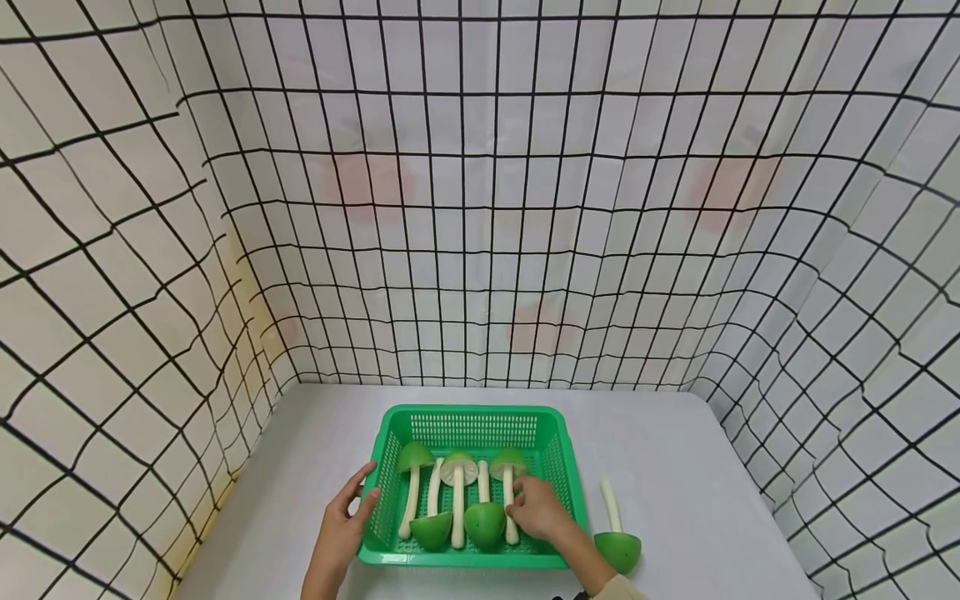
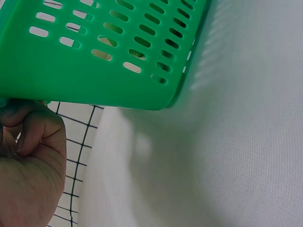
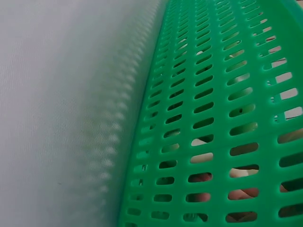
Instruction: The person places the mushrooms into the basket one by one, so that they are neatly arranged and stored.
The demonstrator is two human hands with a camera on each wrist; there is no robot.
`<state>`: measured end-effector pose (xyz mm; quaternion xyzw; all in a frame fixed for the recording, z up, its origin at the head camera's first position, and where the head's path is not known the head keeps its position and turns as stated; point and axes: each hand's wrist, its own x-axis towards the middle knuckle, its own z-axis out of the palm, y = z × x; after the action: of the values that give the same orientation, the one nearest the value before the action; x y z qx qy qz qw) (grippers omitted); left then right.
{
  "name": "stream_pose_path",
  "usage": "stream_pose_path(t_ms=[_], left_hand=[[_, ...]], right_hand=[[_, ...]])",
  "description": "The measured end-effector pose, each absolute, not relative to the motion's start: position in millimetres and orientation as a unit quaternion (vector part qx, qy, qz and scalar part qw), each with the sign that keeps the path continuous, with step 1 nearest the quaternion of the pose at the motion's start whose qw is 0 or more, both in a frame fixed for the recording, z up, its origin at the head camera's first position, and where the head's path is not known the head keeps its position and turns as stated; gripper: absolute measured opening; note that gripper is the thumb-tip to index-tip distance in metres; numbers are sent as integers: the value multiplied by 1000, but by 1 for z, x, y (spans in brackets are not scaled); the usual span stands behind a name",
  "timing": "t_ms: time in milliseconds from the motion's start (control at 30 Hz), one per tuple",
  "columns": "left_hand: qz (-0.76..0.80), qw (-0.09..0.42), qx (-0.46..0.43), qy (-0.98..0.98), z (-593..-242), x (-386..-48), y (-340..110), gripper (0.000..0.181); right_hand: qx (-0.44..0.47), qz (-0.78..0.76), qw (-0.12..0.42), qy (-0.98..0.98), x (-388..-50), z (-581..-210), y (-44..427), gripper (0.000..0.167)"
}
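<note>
A green plastic basket (image 1: 480,560) with slotted walls stands on the white surface. Inside it, several toy mushrooms with green caps and pale stems lie side by side, caps alternating between far and near. My left hand (image 1: 341,529) holds the basket's left rim; its curled fingers (image 2: 35,127) show at the rim in the left wrist view. Reaching over the near right side, my right hand (image 1: 542,510) pinches the stem of the rightmost mushroom (image 1: 509,467) in the basket. Through the slots in the right wrist view, only bits of fingers and mushrooms show.
Another green-capped mushroom (image 1: 618,550) lies on the table (image 1: 697,500) to the right of the basket, stem pointing away. White walls with a black grid pattern (image 1: 480,250) enclose the table at the back and both sides.
</note>
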<state>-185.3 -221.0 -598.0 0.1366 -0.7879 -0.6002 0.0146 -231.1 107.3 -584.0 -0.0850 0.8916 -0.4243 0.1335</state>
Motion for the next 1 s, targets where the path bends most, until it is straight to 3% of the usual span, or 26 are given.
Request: stream_pose_path(t_ms=[367, 633, 1000], left_hand=[[-601, 14, 137, -787, -599, -185, -221, 50], [-596, 12, 140, -790, -597, -185, -220, 50], [-591, 14, 141, -794, -597, -185, -220, 50]], right_hand=[[-90, -425, 146, 889, -236, -591, 108, 33], [-86, -412, 144, 896, -236, -592, 110, 43], [-67, -440, 143, 884, -236, -592, 107, 32]])
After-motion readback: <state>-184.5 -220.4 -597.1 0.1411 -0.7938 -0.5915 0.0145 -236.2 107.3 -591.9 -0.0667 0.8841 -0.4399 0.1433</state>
